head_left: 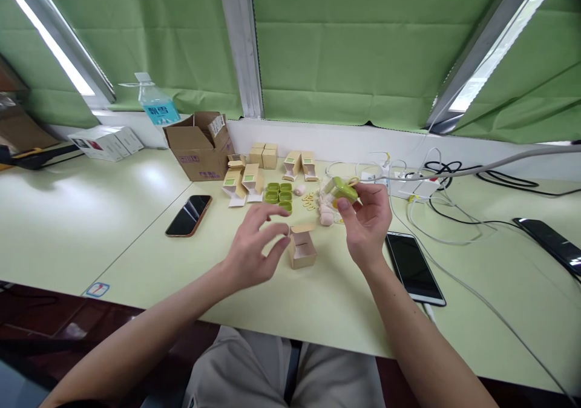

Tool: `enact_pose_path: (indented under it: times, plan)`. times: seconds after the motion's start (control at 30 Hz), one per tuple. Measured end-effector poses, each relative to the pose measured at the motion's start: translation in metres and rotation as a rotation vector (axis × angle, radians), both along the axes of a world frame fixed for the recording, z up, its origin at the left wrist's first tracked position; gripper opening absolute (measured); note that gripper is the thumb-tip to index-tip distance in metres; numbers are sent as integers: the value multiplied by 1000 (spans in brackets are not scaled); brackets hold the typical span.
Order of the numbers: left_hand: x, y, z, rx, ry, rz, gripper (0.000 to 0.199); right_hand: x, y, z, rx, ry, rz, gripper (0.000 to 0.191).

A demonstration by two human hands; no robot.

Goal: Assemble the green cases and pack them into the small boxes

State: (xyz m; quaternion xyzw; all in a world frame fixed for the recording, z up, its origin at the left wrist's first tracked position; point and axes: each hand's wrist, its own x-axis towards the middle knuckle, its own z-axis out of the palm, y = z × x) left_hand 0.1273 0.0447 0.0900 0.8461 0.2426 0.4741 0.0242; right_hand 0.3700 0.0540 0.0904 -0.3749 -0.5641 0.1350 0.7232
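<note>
Raised over the table, my right hand (370,220) grips a small case with a glossy green top (341,189); a yellowish loop shows at its edge. My left hand (261,247) is empty, with its fingers curved and apart. Just beside its fingertips stands a small open cardboard box (302,253), flap up. Beyond the hands are several green square cups (272,197) and a scatter of small yellow loops (309,201). Pale pink rounded pieces (326,215) lie partly behind the right hand.
Open small boxes (233,184) and closed small boxes (269,156) stand behind, near a large carton (202,154) and a water bottle (157,102). Phones lie left (189,215) and right (415,267). Cables (472,238) cross the right side of the table.
</note>
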Motion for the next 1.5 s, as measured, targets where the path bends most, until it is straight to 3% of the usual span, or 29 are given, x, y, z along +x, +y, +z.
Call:
enact_pose_path:
  times: [0.13,0.3,0.43,0.57,0.73,0.87,0.97,1.13,1.37,1.5]
  plan:
    - [3,-15,-14,-77,176,29,44,-4,-5,6,-9,73,141,42]
    - [18,7,-17,-332,202,-48,32,-5,-12,9,-49,103,298,52]
    - [20,31,-19,-459,127,-94,24,-12,-14,3,-125,66,390,49]
    - [17,38,-27,-493,26,-161,23,-22,-13,-10,-161,-127,343,44]
    - [10,38,-36,-515,-24,-171,22,-17,-9,-21,-77,-516,219,33]
    - [4,43,-44,-470,-73,-171,48,-4,-5,-21,61,-778,35,28]
    - [0,44,-47,-454,-76,-216,61,-2,-5,-19,124,-955,-24,25]
    - [-2,46,-49,-451,-67,-294,72,-6,-8,-18,3,-1063,63,22]
    - [-3,50,-54,-455,-109,-357,68,-12,-13,-14,-116,-1042,205,45]
    - [-3,49,-55,-461,-114,-362,65,-15,-15,-12,-193,-1035,241,41]
